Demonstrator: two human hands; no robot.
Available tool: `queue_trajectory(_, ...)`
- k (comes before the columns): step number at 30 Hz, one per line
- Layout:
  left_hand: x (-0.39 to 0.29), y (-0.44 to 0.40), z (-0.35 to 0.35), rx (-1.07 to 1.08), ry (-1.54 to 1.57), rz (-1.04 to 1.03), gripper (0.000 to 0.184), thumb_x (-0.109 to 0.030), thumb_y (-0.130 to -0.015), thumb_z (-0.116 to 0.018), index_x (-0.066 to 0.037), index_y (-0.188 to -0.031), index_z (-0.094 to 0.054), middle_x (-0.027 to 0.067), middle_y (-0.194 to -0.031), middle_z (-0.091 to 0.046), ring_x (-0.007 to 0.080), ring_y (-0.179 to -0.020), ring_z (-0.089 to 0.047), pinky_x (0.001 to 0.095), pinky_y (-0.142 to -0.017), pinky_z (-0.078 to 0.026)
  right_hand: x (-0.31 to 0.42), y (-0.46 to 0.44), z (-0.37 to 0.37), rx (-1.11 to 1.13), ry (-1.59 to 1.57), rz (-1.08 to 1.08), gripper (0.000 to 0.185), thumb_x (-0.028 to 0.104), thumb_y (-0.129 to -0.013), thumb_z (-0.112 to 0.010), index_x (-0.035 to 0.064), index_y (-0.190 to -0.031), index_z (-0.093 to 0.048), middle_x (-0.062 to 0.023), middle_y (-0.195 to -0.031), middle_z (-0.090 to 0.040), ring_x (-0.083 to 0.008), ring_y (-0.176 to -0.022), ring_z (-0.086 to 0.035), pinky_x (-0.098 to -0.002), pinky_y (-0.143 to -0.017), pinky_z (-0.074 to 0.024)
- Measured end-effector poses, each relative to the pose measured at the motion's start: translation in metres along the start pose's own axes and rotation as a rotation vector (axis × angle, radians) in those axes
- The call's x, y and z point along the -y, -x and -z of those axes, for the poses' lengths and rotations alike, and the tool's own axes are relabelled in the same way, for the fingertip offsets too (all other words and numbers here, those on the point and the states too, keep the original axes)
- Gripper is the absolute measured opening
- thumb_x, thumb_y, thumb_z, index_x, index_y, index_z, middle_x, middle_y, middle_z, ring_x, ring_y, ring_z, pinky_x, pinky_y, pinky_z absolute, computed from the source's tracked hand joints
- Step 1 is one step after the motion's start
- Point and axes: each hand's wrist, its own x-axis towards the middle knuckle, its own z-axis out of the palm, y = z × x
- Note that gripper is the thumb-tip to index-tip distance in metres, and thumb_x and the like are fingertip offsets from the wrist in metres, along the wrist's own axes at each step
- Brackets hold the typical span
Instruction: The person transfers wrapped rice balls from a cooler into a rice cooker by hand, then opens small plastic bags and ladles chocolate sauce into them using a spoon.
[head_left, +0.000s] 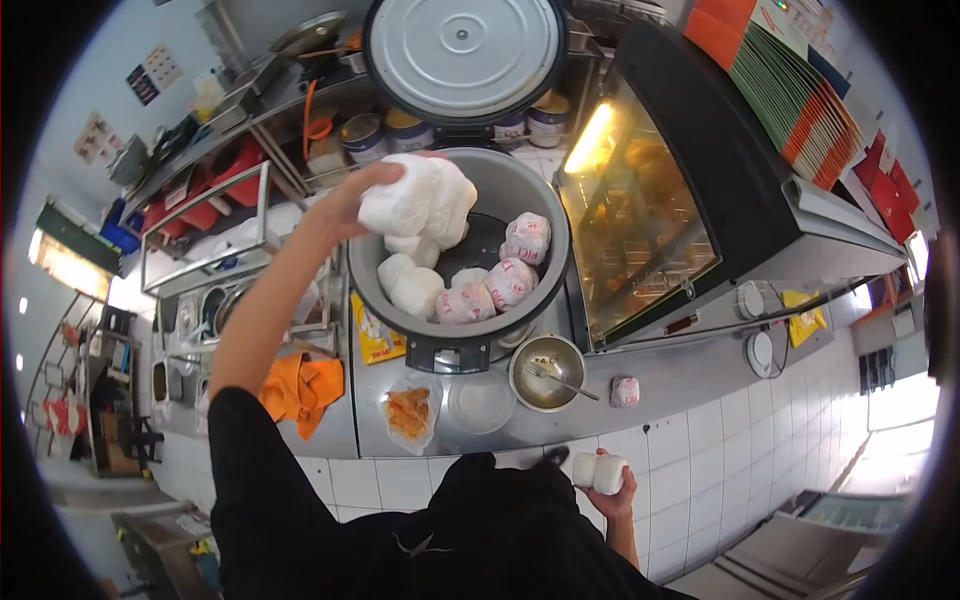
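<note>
My left hand is at the upper left rim of a big round grey pot, fingers closed round a white wrapped bundle. More white bundles lie at the left inside the pot. Several bundles in white paper with red print rest at its bottom and right. My right hand is low, beyond the counter's front edge, holding a white wrapped pair. The pot's lid stands raised behind it.
On the steel counter are a metal bowl with a fork, a printed bundle, a clear round lid, fried food on paper and an orange cloth. A lit glass cabinet stands right of the pot.
</note>
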Motion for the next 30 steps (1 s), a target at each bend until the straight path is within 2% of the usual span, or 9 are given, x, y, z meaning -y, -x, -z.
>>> queue_trajectory(5, 0.007, -0.120, 0.065, 0.344, -0.271, 0.303, 0.074, -0.044, -0.081, -0.075, -0.006, -0.140, -0.049, 0.0117, -0.132, -0.059, 0.0207, -0.121, -0.060, 0.0350, -0.103, -0.048, -0.005, 0.005, -0.025, -0.085, -0.043, 0.091, 0.076, 0.058, -0.084, -0.067, 0.0095, -0.140, -0.050, -0.0172, -0.136, -0.055, -0.0384, -0.127, -0.051, -0.0592, -0.104, -0.0426)
queue_trajectory(6, 0.014, -0.138, 0.073, 0.348, -0.231, 0.392, 0.065, -0.040, -0.086, -0.073, -0.008, -0.139, -0.054, 0.0095, -0.133, -0.061, 0.0202, -0.118, -0.062, 0.0356, -0.104, -0.048, -0.003, 0.002, -0.028, -0.101, -0.052, 0.107, 0.076, 0.058, -0.084, -0.067, 0.0093, -0.140, -0.051, -0.0171, -0.136, -0.056, -0.0385, -0.128, -0.051, -0.0596, -0.104, -0.0423)
queue_trajectory(11, 0.039, -0.163, 0.077, 0.171, -0.237, 0.502, 0.059, -0.039, -0.087, -0.073, -0.007, -0.134, -0.056, 0.0079, -0.127, -0.063, 0.0192, -0.112, -0.064, 0.0351, -0.101, -0.050, 0.008, -0.019, -0.019, -0.181, -0.079, 0.156, 0.076, 0.059, -0.086, -0.063, 0.0091, -0.142, -0.051, -0.0155, -0.137, -0.057, -0.0382, -0.129, -0.050, -0.0609, -0.106, -0.0402)
queue_trajectory(14, 0.058, -0.175, 0.084, 0.252, -0.288, 0.496, 0.066, -0.037, -0.086, -0.072, -0.008, -0.141, -0.049, 0.0092, -0.126, -0.061, 0.0201, -0.115, -0.061, 0.0364, -0.099, -0.051, 0.018, -0.043, -0.025, -0.167, -0.055, 0.157, 0.076, 0.061, -0.088, -0.059, 0.0094, -0.142, -0.052, -0.0139, -0.137, -0.057, -0.0378, -0.130, -0.050, -0.0616, -0.106, -0.0389)
queue_trajectory(22, 0.114, -0.196, 0.087, 0.065, -0.317, 0.515, 0.065, -0.038, -0.087, -0.072, -0.006, -0.138, -0.049, 0.0087, -0.124, -0.059, 0.0190, -0.112, -0.061, 0.0349, -0.096, -0.051, 0.032, -0.087, 0.004, -0.251, 0.082, 0.016, 0.071, 0.064, -0.092, -0.052, 0.0091, -0.136, -0.051, -0.0115, -0.143, -0.051, -0.0362, -0.130, -0.050, -0.0609, -0.105, -0.0402)
queue_trajectory(24, 0.128, -0.193, 0.082, -0.097, -0.180, 0.534, 0.063, -0.039, -0.085, -0.073, -0.008, -0.136, -0.051, 0.0087, -0.124, -0.059, 0.0187, -0.111, -0.060, 0.0344, -0.093, -0.051, 0.034, -0.086, -0.005, -0.230, 0.029, 0.007, 0.070, 0.063, -0.092, -0.053, 0.0091, -0.135, -0.051, -0.0113, -0.144, -0.050, -0.0354, -0.130, -0.050, -0.0599, -0.104, -0.0414)
queue_trajectory(25, 0.134, -0.194, 0.078, -0.205, -0.136, 0.526, 0.062, -0.038, -0.085, -0.074, -0.008, -0.134, -0.052, 0.0087, -0.124, -0.059, 0.0185, -0.111, -0.060, 0.0345, -0.093, -0.051, 0.031, -0.087, 0.000, -0.272, 0.230, 0.026, 0.068, 0.062, -0.092, -0.054, 0.0092, -0.134, -0.053, -0.0102, -0.143, -0.051, -0.0353, -0.130, -0.050, -0.0607, -0.103, -0.0420)
queue_trajectory(27, 0.148, -0.200, 0.077, -0.357, -0.053, 0.469, 0.061, -0.041, -0.084, -0.075, -0.008, -0.131, -0.054, 0.0080, -0.120, -0.061, 0.0186, -0.110, -0.061, 0.0363, -0.092, -0.050, 0.036, -0.092, -0.007, -0.224, 0.043, -0.035, 0.068, 0.062, -0.092, -0.054, 0.0089, -0.135, -0.053, -0.0109, -0.142, -0.052, -0.0359, -0.130, -0.050, -0.0599, -0.103, -0.0427)
queue_trajectory(30, 0.168, -0.201, 0.077, -0.365, 0.020, 0.386, 0.063, -0.046, -0.084, -0.074, -0.007, -0.130, -0.056, 0.0078, -0.116, -0.063, 0.0197, -0.108, -0.062, 0.0390, -0.092, -0.051, 0.033, -0.092, -0.013, -0.202, -0.036, -0.059, 0.069, 0.061, -0.092, -0.054, 0.0086, -0.137, -0.054, -0.0121, -0.141, -0.053, -0.0369, -0.130, -0.050, -0.0597, -0.102, -0.0430)
